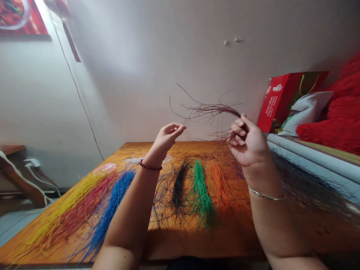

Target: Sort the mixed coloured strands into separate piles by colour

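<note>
My right hand [247,140] is raised above the table, its fingers wrapped round a loose bundle of thin dark brown strands [216,109]. The strands fan out leftward, and a few hang lower beside the fingers. Facing it, my left hand [168,139] pinches with thumb and fingertips; a faint thin strand seems to meet the tips, though it is very fine. On the wooden table below lie bunches of strands: yellow [66,202], dark red [84,213], blue [115,208], black [179,185], green [201,187] and orange [219,183]. My left forearm partly covers a white bunch [132,161].
The wooden table [168,247] meets a pale wall at the back. A dark mass of strands [309,180] lies at the right, beside a light-coloured ledge [315,153]. Above it are a red gift bag [277,99], a white plastic bag [306,112] and red fluffy material [343,120].
</note>
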The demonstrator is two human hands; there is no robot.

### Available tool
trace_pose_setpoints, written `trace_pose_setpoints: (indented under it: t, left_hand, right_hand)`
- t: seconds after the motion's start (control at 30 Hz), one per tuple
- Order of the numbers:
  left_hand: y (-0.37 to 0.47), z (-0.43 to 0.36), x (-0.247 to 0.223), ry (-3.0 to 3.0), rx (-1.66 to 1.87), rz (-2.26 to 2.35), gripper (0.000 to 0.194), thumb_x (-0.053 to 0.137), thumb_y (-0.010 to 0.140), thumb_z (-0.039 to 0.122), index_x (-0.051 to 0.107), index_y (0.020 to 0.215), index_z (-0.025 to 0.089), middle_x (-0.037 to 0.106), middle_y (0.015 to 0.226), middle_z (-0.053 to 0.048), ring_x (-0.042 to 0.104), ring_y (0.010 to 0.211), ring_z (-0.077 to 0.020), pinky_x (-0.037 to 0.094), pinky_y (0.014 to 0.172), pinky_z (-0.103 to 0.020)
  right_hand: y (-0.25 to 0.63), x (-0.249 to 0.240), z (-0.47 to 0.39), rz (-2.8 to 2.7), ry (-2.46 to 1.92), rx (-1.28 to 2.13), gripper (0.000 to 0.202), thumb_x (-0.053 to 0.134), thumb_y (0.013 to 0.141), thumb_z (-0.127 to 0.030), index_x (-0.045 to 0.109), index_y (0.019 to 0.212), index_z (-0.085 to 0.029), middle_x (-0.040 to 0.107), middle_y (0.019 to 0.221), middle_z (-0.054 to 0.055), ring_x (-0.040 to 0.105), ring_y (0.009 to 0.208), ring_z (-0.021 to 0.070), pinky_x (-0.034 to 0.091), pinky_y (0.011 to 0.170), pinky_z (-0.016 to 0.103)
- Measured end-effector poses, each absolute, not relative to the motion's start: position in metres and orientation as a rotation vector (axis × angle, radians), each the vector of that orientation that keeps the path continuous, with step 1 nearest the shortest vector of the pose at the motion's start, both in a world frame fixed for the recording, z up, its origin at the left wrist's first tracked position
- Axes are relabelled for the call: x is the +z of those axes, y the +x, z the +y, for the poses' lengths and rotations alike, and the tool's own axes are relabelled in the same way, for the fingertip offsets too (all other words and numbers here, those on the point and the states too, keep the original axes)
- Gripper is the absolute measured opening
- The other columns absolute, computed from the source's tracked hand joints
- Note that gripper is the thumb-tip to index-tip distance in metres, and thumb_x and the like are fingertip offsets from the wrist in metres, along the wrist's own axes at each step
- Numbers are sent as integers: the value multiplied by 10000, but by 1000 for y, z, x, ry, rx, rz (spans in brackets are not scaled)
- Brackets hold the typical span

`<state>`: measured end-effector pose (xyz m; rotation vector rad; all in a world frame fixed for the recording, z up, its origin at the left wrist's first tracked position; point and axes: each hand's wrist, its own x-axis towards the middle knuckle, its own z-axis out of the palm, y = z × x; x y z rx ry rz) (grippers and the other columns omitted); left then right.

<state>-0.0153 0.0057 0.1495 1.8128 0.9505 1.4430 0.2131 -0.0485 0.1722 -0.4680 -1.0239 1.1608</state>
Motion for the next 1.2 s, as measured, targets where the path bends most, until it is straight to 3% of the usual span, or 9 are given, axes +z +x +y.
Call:
trace_pose_setpoints:
  t: [0.2, 0.37, 0.43, 0.53, 0.67, 0.83, 1.0, 1.2]
  left_hand:
    - [-29, 17, 147, 2104, 1528, 1105, 251, 664, 816, 416, 633, 747, 177, 496, 626, -15, 387, 595, -118, 282, 549, -242]
    - [-46, 25, 139, 2179, 1679, 1466, 179, 662, 796, 389, 689, 772, 213, 615, 821, -77, 501, 786, -196, 380, 691, -279]
    - [-53, 27, 136, 2278, 1474, 1729, 177, 656, 787, 398, 714, 774, 232, 634, 866, -92, 532, 844, -232, 413, 747, -319]
    - [-57, 29, 133, 2354, 873, 2050, 163, 694, 740, 396, 747, 756, 243, 657, 826, -112, 580, 862, -280, 443, 789, -386]
    - [-53, 31, 131, 2329, 354, 2182, 169, 734, 703, 362, 780, 830, 260, 699, 914, -142, 618, 875, -313, 461, 806, -430]
    - [-56, 31, 132, 2344, 288, 2188, 167, 672, 759, 278, 788, 879, 292, 705, 1019, -142, 627, 890, -314, 461, 811, -439]
    - [-61, 39, 128, 2342, 248, 2174, 128, 685, 765, 325, 789, 833, 295, 715, 983, -134, 625, 878, -299, 460, 828, -441]
    - [-54, 66, 106, 2351, 9, 2118, 148, 771, 686, 324, 783, 824, 272, 714, 1026, -142, 641, 891, -297, 478, 839, -455]
  right_hand:
    - [222, 176, -59, -1025, -405, 1066, 359, 638, 872, -365, 375, 677, -218, 274, 484, -93, 191, 324, 44, 216, 334, 225]
    - [233, 175, -61, -1089, -418, 880, 387, 622, 873, -418, 373, 650, -222, 253, 487, -72, 212, 341, 65, 229, 365, 264]
    - [239, 174, -61, -1113, -466, 839, 394, 622, 863, -452, 379, 649, -227, 247, 483, -66, 218, 348, 75, 228, 369, 278]
    - [245, 174, -60, -1111, -512, 828, 390, 625, 848, -478, 390, 656, -233, 242, 478, -61, 213, 353, 79, 221, 368, 286]
    - [243, 175, -61, -1116, -469, 834, 398, 642, 842, -435, 374, 637, -225, 235, 483, -62, 202, 359, 74, 220, 384, 285]
    - [237, 179, -64, -1082, -433, 856, 400, 662, 830, -366, 343, 637, -219, 216, 508, -66, 167, 373, 66, 218, 391, 273]
    - [233, 181, -66, -1010, -424, 903, 342, 648, 820, -285, 352, 661, -223, 213, 542, -66, 144, 406, 70, 209, 387, 262]
    - [235, 177, -60, -1100, -502, 834, 405, 656, 820, -429, 355, 642, -226, 237, 502, -62, 172, 369, 76, 214, 378, 286]
